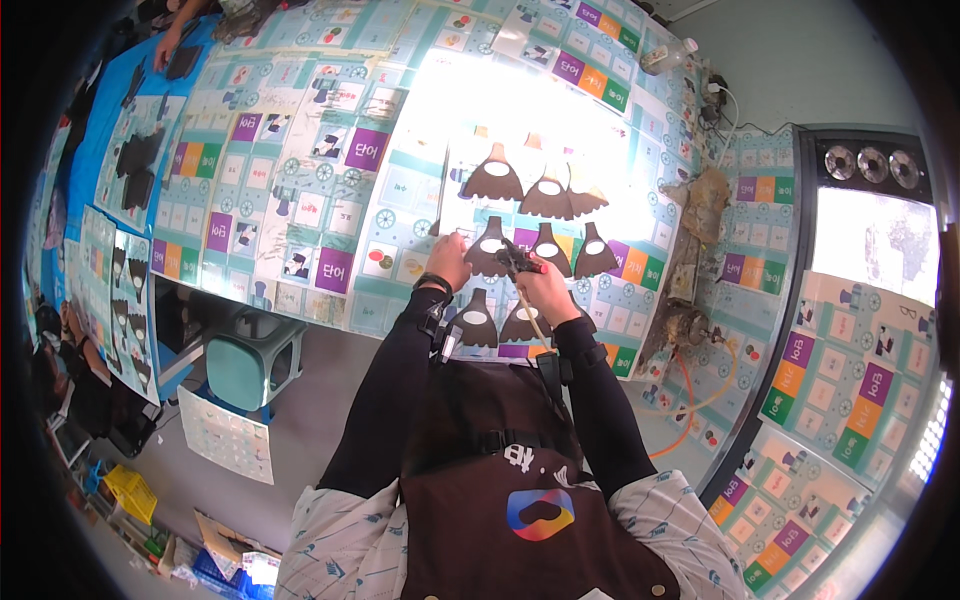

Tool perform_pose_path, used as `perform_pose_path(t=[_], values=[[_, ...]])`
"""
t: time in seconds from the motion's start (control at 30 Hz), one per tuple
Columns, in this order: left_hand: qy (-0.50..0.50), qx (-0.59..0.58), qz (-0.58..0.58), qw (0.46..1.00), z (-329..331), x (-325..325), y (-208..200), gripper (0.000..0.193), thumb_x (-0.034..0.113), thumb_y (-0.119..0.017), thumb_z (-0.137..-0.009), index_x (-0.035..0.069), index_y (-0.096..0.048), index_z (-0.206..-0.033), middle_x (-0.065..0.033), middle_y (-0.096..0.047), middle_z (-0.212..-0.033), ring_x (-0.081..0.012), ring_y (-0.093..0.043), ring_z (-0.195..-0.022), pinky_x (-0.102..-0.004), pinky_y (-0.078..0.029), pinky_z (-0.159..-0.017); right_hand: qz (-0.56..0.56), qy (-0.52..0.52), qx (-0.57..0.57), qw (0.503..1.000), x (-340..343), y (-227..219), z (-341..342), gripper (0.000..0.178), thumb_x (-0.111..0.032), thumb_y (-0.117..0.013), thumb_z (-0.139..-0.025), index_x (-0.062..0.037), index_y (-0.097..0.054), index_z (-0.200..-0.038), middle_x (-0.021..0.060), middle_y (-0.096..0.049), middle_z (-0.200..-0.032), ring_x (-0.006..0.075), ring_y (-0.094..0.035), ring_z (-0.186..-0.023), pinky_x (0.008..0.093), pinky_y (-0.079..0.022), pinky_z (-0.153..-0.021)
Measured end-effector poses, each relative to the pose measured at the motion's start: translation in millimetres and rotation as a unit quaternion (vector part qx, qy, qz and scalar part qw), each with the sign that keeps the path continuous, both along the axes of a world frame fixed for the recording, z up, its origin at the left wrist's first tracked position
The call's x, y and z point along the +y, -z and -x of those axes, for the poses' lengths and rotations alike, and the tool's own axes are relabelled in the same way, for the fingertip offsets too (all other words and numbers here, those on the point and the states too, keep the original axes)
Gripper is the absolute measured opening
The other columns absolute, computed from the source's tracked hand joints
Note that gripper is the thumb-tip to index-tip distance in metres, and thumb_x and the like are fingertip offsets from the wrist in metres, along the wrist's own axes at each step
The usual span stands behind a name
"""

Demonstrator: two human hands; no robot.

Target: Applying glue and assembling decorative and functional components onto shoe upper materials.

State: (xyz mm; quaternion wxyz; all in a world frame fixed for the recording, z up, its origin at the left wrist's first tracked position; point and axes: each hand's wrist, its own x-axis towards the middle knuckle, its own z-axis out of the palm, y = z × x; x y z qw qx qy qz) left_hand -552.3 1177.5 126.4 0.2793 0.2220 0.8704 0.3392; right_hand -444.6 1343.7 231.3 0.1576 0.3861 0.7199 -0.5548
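Observation:
Several dark brown fan-shaped pieces [493, 178], each with a white oval, lie in rows on a pale board [462, 215] in front of me. At the board's left edge, beside the middle row, is my left hand [450, 258], its fingers bent and closed on that edge. My right hand [545, 290] is wrapped round a small dark spray gun [514, 258], with a thin hose [535, 322] hanging from it. The spray gun's head is over the middle row, covering part of one piece. My forearms partly cover the near row, and glare washes out the far pieces.
Printed sheets cover the table. A clear bottle [668, 56] stands at the far right, near crusted equipment [690, 325] and an orange hose [690, 400]. A green stool [250, 360] is at the left. Another person's hand [168, 48] is at the far left.

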Motion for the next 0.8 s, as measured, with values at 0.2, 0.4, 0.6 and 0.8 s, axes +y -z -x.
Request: perform_pose_path(t=[0.2,0.4,0.6,0.8], values=[[0.001,-0.004,0.000,1.000,1.0,-0.2,-2.5,0.037,0.008,-0.075,-0.071,0.005,-0.048,-0.096,-0.0160,-0.057,-0.099,-0.0345,-0.054,-0.102,-0.0419,-0.044,-0.089,-0.040,-0.012,0.011,0.999,1.4,0.5,-1.6,0.023,-0.012,-0.054,-0.073,0.0017,-0.060,-0.090,0.0132,-0.058,-0.067,0.0249,-0.056,-0.064,0.0358,-0.045,-0.064],[0.000,-0.005,0.003,1.000,1.0,0.8,-0.9,0.038,0.008,-0.075,-0.070,0.005,-0.048,-0.097,-0.0159,-0.057,-0.098,-0.0346,-0.054,-0.101,-0.0417,-0.045,-0.088,-0.007,-0.012,0.016,1.000,-8.8,2.7,6.5,0.023,-0.012,-0.055,-0.073,0.0018,-0.061,-0.090,0.0140,-0.058,-0.068,0.0265,-0.057,-0.065,0.0361,-0.046,-0.065],[0.000,0.004,-0.004,1.000,0.1,-0.5,3.6,0.038,0.008,-0.075,-0.070,0.005,-0.048,-0.097,-0.0154,-0.057,-0.096,-0.0345,-0.055,-0.099,-0.0417,-0.044,-0.087,-0.018,-0.021,0.002,1.000,-8.9,-3.5,2.6,0.022,-0.012,-0.053,-0.073,0.0014,-0.060,-0.089,0.0147,-0.059,-0.069,0.0278,-0.057,-0.066,0.0364,-0.045,-0.065],[0.000,0.015,-0.015,1.000,-1.2,-1.0,6.2,0.038,0.006,-0.074,-0.069,0.004,-0.047,-0.097,-0.0152,-0.056,-0.096,-0.0346,-0.054,-0.099,-0.0417,-0.044,-0.087,-0.032,0.010,0.012,0.999,8.4,0.1,-11.2,0.018,-0.011,-0.051,-0.073,0.0017,-0.058,-0.084,0.0147,-0.057,-0.067,0.0276,-0.055,-0.065,0.0376,-0.043,-0.065]])
